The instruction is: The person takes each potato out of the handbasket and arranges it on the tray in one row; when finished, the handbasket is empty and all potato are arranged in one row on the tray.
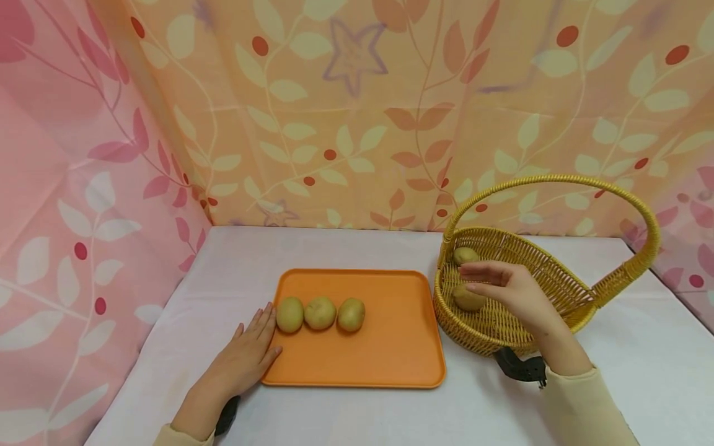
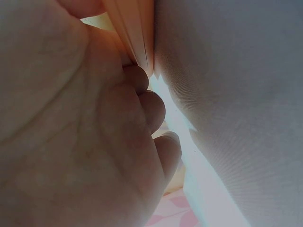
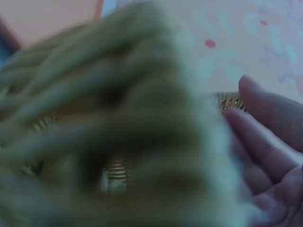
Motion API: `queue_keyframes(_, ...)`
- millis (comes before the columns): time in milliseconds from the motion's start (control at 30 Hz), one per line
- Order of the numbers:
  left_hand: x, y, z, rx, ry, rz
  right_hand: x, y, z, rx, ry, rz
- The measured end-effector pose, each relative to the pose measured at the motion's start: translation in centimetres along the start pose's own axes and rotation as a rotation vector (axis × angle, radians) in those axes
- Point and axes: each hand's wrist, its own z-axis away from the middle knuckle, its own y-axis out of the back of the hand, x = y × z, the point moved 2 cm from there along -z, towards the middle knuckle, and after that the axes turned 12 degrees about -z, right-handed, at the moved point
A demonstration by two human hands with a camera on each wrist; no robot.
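Note:
Three potatoes sit in a row on the left half of an orange tray (image 1: 390, 359): a left one (image 1: 290, 314), a middle one (image 1: 320, 313) and a right one (image 1: 351, 314). My left hand (image 1: 245, 353) lies against the tray's left edge, fingers extended; in the left wrist view its fingertips touch the tray's side (image 2: 135, 28). Over the wicker basket (image 1: 474, 344), my right hand (image 1: 515, 294) reaches in with thumb and fingers apart, holding nothing. Below its fingertips is a potato (image 1: 467, 298), and another potato (image 1: 465, 255) lies farther back in the basket.
The basket's tall arched handle (image 1: 546, 179) rises behind and to the right of my right hand. Its woven rim, blurred, fills much of the right wrist view. A white cloth covers the table (image 1: 346, 415), and a leaf-patterned curtain (image 1: 334, 124) stands behind.

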Motion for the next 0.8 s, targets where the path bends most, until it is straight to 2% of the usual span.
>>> queue_keyframes(167, 0.1, 0.1, 0.1, -0.004, -0.004, -0.002, 1.4, 1.1, 0.3, 0.009, -0.077, 0.063)
queue_keyframes(300, 0.1, 0.2, 0.1, -0.004, 0.0, -0.002, 2.6, 1.7, 0.3, 0.023, -0.117, 0.062)
queue_keyframes(533, 0.0, 0.3, 0.1, 0.024, 0.001, 0.0, 3.5, 2.2, 0.1, 0.079, -0.176, 0.114)
queue_keyframes(700, -0.1, 0.2, 0.0, 0.022, -0.001, 0.0, 3.9, 2.1, -0.1, 0.065, -0.2, 0.153)
queue_keyframes(800, -0.1, 0.1, 0.0, 0.022, -0.007, -0.006, 4.2, 1.9, -0.2, 0.019, -0.209, 0.161)
